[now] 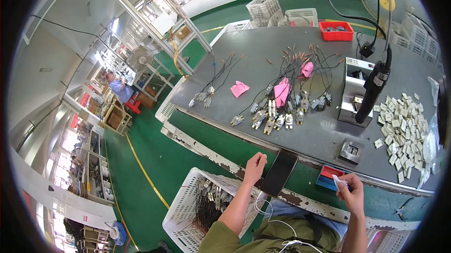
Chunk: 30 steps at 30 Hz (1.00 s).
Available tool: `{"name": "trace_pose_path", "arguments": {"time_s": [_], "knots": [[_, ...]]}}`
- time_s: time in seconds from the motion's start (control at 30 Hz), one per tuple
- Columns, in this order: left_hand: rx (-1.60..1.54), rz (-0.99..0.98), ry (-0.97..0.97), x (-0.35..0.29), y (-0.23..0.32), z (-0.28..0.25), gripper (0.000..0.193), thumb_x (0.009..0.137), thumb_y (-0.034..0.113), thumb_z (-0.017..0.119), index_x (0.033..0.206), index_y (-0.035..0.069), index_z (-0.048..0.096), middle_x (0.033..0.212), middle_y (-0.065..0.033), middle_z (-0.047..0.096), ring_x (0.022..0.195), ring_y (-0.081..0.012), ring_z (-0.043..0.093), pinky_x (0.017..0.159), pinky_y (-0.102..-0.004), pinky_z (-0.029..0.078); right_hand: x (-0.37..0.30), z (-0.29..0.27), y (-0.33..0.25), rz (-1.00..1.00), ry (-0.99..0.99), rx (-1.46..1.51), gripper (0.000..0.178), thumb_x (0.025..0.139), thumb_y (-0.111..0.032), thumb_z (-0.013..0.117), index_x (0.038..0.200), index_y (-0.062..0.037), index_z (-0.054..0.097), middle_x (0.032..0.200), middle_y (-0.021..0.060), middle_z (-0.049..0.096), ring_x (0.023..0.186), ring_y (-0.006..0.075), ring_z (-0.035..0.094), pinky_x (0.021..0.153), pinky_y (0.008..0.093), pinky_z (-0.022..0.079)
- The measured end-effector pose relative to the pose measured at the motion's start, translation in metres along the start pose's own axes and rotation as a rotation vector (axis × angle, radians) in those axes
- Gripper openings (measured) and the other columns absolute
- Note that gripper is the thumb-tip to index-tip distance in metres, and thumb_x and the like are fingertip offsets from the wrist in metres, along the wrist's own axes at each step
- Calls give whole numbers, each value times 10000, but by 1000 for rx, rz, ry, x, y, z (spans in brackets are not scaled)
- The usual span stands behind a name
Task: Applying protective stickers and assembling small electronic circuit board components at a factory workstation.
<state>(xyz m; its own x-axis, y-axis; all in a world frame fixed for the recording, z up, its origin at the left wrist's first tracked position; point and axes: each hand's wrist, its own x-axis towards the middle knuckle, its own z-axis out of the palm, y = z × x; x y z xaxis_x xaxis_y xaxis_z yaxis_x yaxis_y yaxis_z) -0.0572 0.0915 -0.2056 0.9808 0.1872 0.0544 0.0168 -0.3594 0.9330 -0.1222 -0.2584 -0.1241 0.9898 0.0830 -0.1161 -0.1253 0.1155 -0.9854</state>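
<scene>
My left hand is closed, its fingers curled above the bench's front edge; whatever may be inside is hidden. Beside it a black smartphone lies tilted at the edge, not held. My right hand pinches a small white piece, thin and perhaps crumpled, over a red and blue parts box. Farther in on the bench is a small metal fixture block. Several cabled connector parts are bunched across the middle, with pink cloths among their wires.
A cordless-looking black screwdriver hangs by a cable before a screw feeder. Small white pieces are heaped at right. A red bin stands at the far edge. Pliers lie lower right. A white crate of cabled parts stands left of my legs.
</scene>
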Motion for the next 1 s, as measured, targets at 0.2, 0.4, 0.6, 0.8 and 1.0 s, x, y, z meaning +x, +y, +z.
{"name": "trace_pose_path", "arguments": {"time_s": [0.2, 0.4, 0.6, 0.8, 1.0], "knots": [[-11, 33, 20, 0, -4, 2, 301, 937, 208, 491, 677, 60, 465, 561, 54, 371, 521, -26, 330, 471, -205, 267, 0, -1, -5, -12, -4, 9, 115, 872, -125, 584, 909, -26, 538, 655, 12, 547, 501, 56, 500, 420, 182, 372], [-19, 13, 19, 1, -2, 1, 301, 939, 214, 488, 680, 63, 468, 558, 55, 374, 515, -23, 330, 464, -204, 264, -1, -3, -3, -13, -2, 12, 123, 876, -135, 584, 909, -25, 539, 655, 12, 548, 503, 56, 500, 420, 183, 371], [-82, -25, 21, 2, -3, -1, 299, 939, 213, 491, 680, 67, 466, 560, 53, 379, 512, -23, 327, 461, -200, 260, 0, -2, -5, 25, -1, 18, 134, 866, -107, 590, 933, 0, 545, 709, 34, 571, 539, 62, 513, 448, 191, 393], [-107, -32, 30, 2, -4, -2, 297, 941, 207, 485, 681, 66, 464, 567, 52, 387, 514, -24, 334, 461, -199, 265, 4, 1, -6, 8, 1, 4, 102, 874, -112, 578, 910, -23, 541, 674, 11, 549, 510, 57, 508, 424, 185, 380], [-73, 64, 84, 3, 28, 0, 301, 933, 206, 492, 688, 34, 462, 564, 34, 370, 543, -44, 315, 480, -228, 276, 5, 2, -10, 26, -3, -32, 118, 869, -127, 589, 911, -27, 544, 682, 11, 552, 521, 57, 513, 433, 180, 385]]}}
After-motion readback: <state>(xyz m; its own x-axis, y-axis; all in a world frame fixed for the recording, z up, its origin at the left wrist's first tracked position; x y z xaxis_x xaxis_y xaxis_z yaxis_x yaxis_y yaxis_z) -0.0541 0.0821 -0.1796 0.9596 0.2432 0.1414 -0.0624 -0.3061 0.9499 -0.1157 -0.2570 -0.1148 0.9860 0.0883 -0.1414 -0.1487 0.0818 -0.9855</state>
